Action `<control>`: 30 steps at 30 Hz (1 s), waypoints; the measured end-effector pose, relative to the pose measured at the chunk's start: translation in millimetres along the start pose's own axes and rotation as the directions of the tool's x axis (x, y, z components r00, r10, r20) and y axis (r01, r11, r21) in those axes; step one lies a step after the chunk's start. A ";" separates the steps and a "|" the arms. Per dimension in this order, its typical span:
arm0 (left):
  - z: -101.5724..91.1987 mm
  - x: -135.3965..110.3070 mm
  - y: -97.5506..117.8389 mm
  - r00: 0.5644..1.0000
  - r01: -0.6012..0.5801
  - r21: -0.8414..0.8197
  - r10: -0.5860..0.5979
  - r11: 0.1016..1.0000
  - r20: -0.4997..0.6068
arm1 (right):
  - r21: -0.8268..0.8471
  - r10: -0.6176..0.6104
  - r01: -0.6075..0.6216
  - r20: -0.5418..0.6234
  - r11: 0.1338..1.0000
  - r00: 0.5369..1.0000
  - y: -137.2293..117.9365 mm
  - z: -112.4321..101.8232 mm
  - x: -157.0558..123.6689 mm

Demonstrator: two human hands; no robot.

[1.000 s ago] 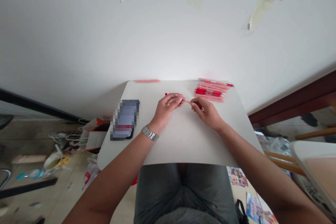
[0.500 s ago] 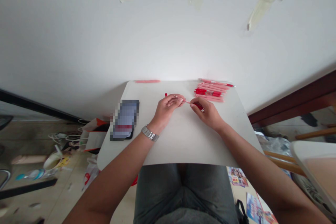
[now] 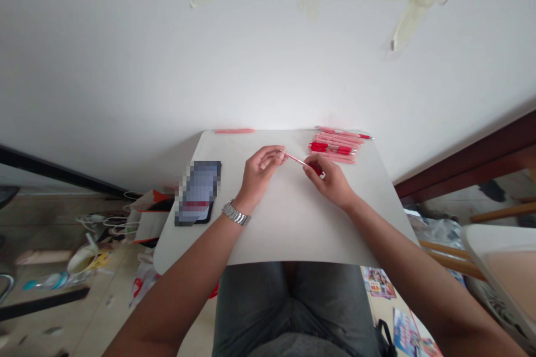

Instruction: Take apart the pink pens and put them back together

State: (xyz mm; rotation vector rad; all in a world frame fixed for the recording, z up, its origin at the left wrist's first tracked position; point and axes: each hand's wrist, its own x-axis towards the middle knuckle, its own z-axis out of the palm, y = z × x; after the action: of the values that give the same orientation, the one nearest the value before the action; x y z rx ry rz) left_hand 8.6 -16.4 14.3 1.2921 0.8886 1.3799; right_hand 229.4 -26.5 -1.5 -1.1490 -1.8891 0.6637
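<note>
Near the far edge of the surface, the left hand pinches a thin refill in a narrow grip. The right hand grips the red pen barrel. Seemingly mid-assembly: the parts need keeping in line.

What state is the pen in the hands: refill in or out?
Out, at least partly: the thin refill lies bare between left hand and right hand, which grips the red barrel.

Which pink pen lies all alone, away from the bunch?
The pale pink pen at the white table's far edge; the other red and pink pens lie bunched far right.
</note>
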 end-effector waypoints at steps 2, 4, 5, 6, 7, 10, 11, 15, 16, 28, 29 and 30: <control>-3.8 2.1 2.6 0.995 -0.066 0.072 0.071 0.995 -0.076 | 0.000 0.011 -0.011 -0.013 1.000 1.000 0.2 -0.8 0.3; -9.2 5.0 2.8 0.977 -0.122 0.177 0.149 0.977 -0.152 | 0.004 0.013 -0.013 -0.024 1.000 1.000 -0.5 -1.5 0.5; -12.4 6.6 2.1 0.963 -0.145 0.244 0.193 0.959 -0.187 | 0.005 0.013 -0.013 -0.027 1.000 1.000 -1.0 -1.7 0.6; -15.7 8.3 0.8 0.948 -0.166 0.321 0.241 0.932 -0.208 | 0.007 0.011 -0.011 -0.029 1.000 1.000 -1.6 -1.9 0.6; -19.1 9.9 -0.8 0.936 -0.182 0.403 0.284 0.897 -0.209 | 0.008 0.009 -0.009 -0.028 1.000 1.000 -2.2 -1.9 0.5; -28.0 14.2 -6.5 0.916 -0.163 0.612 0.349 0.774 -0.196 | 0.004 0.007 -0.007 -0.022 1.000 1.000 -3.0 -1.7 0.2; -30.3 15.3 -8.5 0.917 -0.145 0.647 0.347 0.748 -0.196 | 0.002 0.006 -0.006 -0.020 1.000 1.000 -2.8 -1.5 0.0; -36.1 17.9 -15.3 0.932 -0.092 0.726 0.315 0.682 -0.178 | 0.002 0.004 -0.004 -0.022 1.000 1.000 -0.6 -0.8 -0.2; -36.8 18.2 -16.7 0.936 -0.086 0.742 0.308 0.665 -0.168 | 0.003 0.003 -0.003 -0.022 1.000 1.000 -0.2 -0.7 -0.1; -36.7 19.3 -24.9 0.966 -0.034 0.817 0.230 0.576 -0.121 | 0.008 0.000 0.000 -0.008 1.000 1.000 -2.3 -1.6 0.2; -37.1 19.5 -25.1 0.966 -0.041 0.820 0.233 0.571 -0.114 | 0.008 0.000 0.000 -0.007 1.000 1.000 -2.2 -1.5 0.1; -37.5 19.6 -25.3 0.965 -0.048 0.822 0.238 0.567 -0.107 | 0.008 0.000 0.001 -0.006 1.000 1.000 -2.0 -1.5 0.0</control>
State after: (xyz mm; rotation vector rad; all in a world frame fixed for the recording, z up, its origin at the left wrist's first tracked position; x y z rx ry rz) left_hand -22.1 12.7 -11.1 1.9705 1.7420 1.2614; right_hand 229.7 -27.4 0.8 -1.1444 -1.8802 0.6660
